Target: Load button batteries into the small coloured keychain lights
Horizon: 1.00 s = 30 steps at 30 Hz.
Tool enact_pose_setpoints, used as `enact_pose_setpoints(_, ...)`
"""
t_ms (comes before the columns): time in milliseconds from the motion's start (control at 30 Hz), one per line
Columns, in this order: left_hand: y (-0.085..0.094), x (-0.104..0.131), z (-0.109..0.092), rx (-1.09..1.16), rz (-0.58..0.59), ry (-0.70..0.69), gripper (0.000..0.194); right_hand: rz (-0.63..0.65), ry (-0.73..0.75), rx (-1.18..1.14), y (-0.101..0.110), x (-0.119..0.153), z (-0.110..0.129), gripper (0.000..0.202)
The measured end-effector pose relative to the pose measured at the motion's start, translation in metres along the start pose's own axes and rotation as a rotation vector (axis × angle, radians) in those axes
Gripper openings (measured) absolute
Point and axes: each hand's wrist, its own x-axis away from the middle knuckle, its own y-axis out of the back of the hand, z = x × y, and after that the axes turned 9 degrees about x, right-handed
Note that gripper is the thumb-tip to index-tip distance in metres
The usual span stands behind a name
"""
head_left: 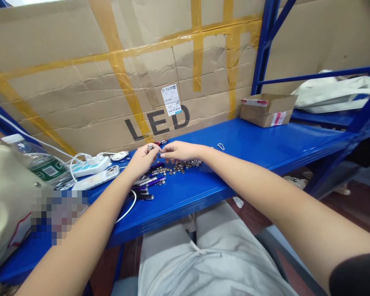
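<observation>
- While both hands meet above the blue table [194,187], we see the left hand [141,160] with its fingers closed around a short silver stack of button cells [149,147], as far as we can recognise them.
- The right hand [181,151] has its thumb and fingertips just beside the left fingertips; whether they pinch some piece, we cannot tell, because the place is too small.
- On the near side of the right hand, many loose button cells [186,165] lie directly on the table. Nearer to the left hand lie several slim metal tubes [156,181], in purple, silver and black.
- We judge that the step in hand is a fine handling of the small cells between the two hands.
- In our opinion, the next move calls for a light and steady pinch, with the stack kept in line, since such smooth discs could easily slip apart.
</observation>
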Motion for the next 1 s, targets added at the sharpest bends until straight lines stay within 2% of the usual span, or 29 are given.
enact_pose_setpoints(100, -0.001, 0.001, -0.002, -0.01, 0.041, -0.002, 0.017, 0.015, 0.038, 0.059, -0.003, 0.002, 0.007, 0.032)
enact_pose_setpoints(267, -0.005, 0.005, -0.008, -0.077, 0.058, -0.026, 0.021, 0.013, 0.054, 0.06, -0.009, 0.002, 0.016, 0.03)
enact_pose_setpoints(400, -0.007, 0.004, -0.005, -0.091, -0.018, -0.075, 0.019, -0.073, 0.049, 0.131, -0.013, -0.003, 0.017, 0.032)
enact_pose_setpoints(567, -0.001, -0.004, 0.004, -0.011, -0.103, 0.005, 0.014, -0.294, 0.043, 0.317, -0.012, -0.008, 0.009, 0.027)
enact_pose_setpoints(633, 0.004, -0.004, 0.004, -0.109, -0.072, 0.003, 0.012, -0.353, -0.005, 0.362, -0.01, -0.008, 0.007, 0.026)
enact_pose_setpoints(700, 0.008, -0.002, -0.002, -0.271, 0.005, -0.055, 0.007, -0.368, -0.04, 0.402, -0.009, -0.007, 0.007, 0.026)
enact_pose_setpoints(833, 0.009, 0.004, -0.016, -0.508, 0.128, -0.222, 0.025, -0.352, -0.045, 0.456, -0.007, -0.003, 0.009, 0.026)
enact_pose_setpoints(1000, 0.009, 0.002, -0.016, -0.617, 0.091, -0.295, 0.03, -0.324, -0.098, 0.531, -0.006, -0.002, 0.012, 0.027)
